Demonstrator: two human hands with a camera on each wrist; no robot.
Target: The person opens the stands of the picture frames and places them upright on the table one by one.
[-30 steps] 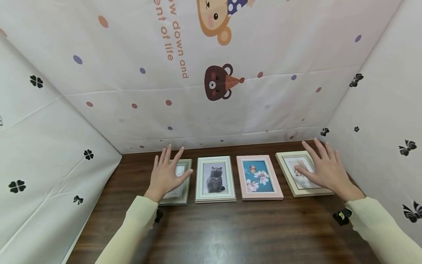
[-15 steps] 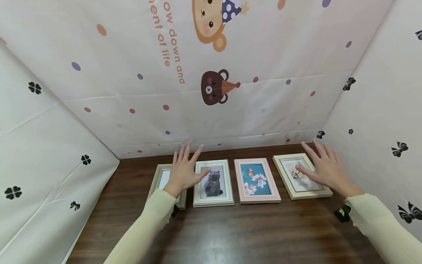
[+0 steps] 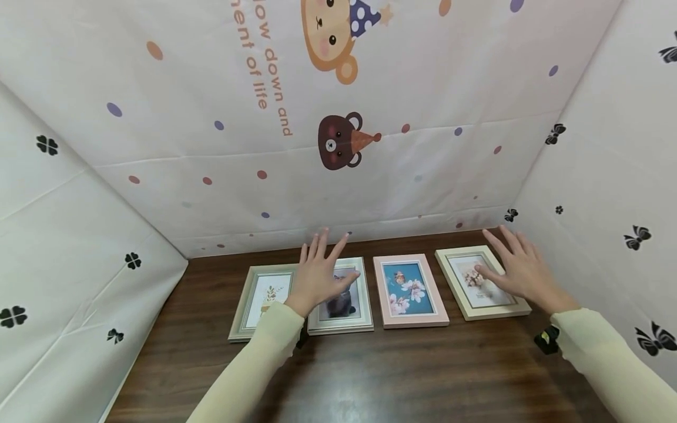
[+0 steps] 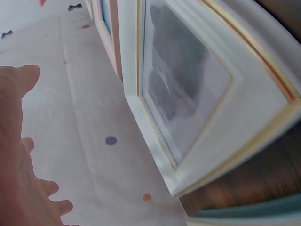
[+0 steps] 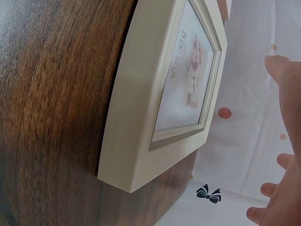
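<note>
Four picture frames would be several in a row on the dark wooden table [image 3: 370,376]. My left hand [image 3: 319,276], fingers spread, hovers over the white frame [image 3: 341,325] with a grey cat picture, partly covering it. Left of it lies a greenish-beige frame [image 3: 243,305] with a plant print, its lower right corner hidden by my sleeve. A pink frame [image 3: 441,319] with blossoms on blue lies between my hands. My right hand [image 3: 523,273] spreads its fingers above the cream frame [image 3: 494,313] with a flower picture, overlapping its right side. Both hands hold nothing.
A white fabric backdrop [image 3: 296,194] with bears and dots rises behind the frames. White side walls with black clovers and bows stand at left [image 3: 79,258] and right [image 3: 597,235]. Bare wood runs in front of the row.
My left hand has moved right, from over the greenish-beige frame to over the white cat frame, uncovering the plant print. My right hand has stayed above the cream frame.
</note>
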